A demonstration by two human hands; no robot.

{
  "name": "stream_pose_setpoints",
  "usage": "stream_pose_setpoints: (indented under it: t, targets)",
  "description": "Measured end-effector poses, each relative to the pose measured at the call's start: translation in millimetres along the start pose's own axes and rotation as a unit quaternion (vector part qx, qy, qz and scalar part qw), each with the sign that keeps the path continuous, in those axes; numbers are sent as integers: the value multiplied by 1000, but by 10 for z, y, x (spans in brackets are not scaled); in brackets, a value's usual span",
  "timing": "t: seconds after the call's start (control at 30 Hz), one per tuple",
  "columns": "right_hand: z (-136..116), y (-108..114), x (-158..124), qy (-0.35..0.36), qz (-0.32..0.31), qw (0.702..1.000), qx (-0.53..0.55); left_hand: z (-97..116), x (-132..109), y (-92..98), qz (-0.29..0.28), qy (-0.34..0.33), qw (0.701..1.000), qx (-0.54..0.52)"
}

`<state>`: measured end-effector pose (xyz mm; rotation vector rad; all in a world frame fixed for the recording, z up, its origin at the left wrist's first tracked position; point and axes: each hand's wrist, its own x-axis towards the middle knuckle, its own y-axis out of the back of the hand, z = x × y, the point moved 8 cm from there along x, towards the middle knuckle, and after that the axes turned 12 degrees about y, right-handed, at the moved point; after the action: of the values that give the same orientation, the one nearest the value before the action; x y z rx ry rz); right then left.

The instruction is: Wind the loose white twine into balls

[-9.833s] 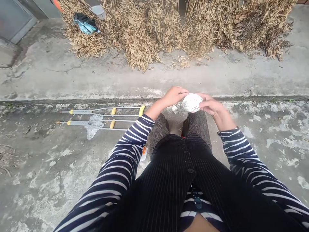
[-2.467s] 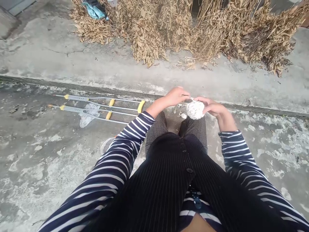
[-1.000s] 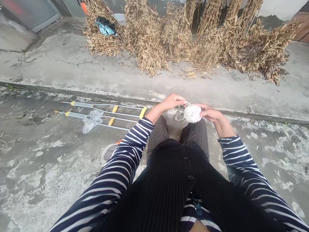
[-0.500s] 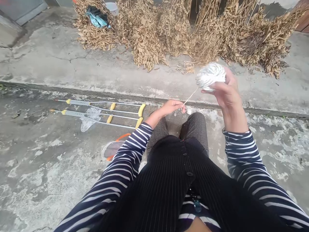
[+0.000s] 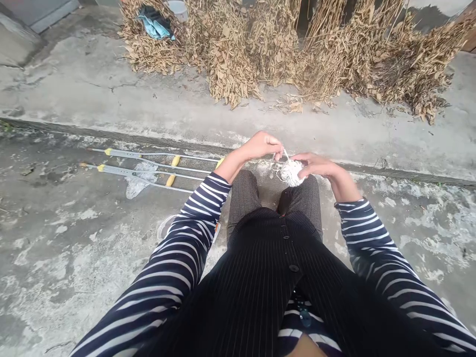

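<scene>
A ball of white cord (image 5: 292, 173) is in front of my knees, with my right hand (image 5: 316, 166) wrapped round its right side. From the top of the ball a short length of the cord (image 5: 286, 154) runs up to my left hand (image 5: 263, 146), whose fingers are pinched on it. The two hands are close together, the ball between them. Thin loose loops stick out at the ball's left side.
Two crutches (image 5: 173, 179) lie on the ground at the left, over a clear plastic bag (image 5: 139, 182). A low concrete step (image 5: 156, 114) crosses ahead, with dried plant bundles (image 5: 230, 64) and a blue and black cloth (image 5: 154, 27) on it.
My right hand has come down and left with the ball, close to my left hand. My left hand has moved up a little. The stretch of cord between them is shorter.
</scene>
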<state>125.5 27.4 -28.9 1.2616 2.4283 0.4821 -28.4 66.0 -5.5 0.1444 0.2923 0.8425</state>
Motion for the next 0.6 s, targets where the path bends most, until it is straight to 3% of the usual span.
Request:
stream_pose_setpoints:
  t: [0.1,0.27,0.47,0.6]
  targets:
    - [-1,-78,-124,-12,-34,981,191,-148,103,-82,-14,4,1000,-19]
    - [-75,99,-203,19,88,950,298,-401,236,-206,24,13,996,-89]
    - [-258,516,-268,80,256,922,281,-557,149,-436,-22,11,993,-112]
    - [-141,766,-262,81,339,920,181,-553,-8,-559,-46,29,993,-109]
